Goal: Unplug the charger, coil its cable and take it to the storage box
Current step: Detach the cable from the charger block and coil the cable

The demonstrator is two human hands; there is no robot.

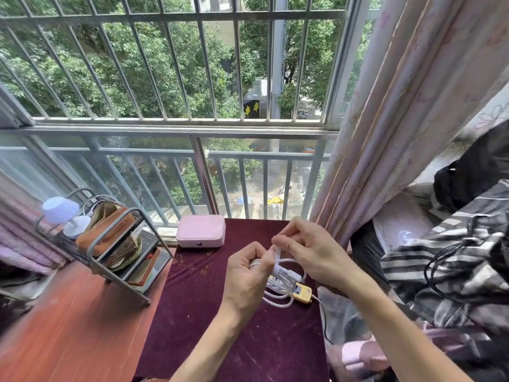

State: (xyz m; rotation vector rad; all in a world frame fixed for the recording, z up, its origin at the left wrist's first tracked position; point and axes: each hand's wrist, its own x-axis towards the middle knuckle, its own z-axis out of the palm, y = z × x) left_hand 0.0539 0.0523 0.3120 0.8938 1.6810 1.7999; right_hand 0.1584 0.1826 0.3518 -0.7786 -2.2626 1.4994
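Note:
My left hand (246, 274) is closed around a bundle of white charger cable (278, 295), whose loops hang below my fingers over the dark red cloth. My right hand (305, 250) pinches a white strap or cable end just above the bundle, beside the left thumb. A white plug end sticks out to the right between both hands. Under the loops lies a yellow power strip (301, 292) with a dark cord running off the table's right edge. A pink closed box (200, 230) stands at the far edge by the window.
A metal shelf rack (110, 252) with a brown bag, books and a small white lamp (64, 213) stands left on the wooden desk. Pink curtain (391, 128) hangs right, with striped bedding (451, 260) and black cables below. Barred window lies behind.

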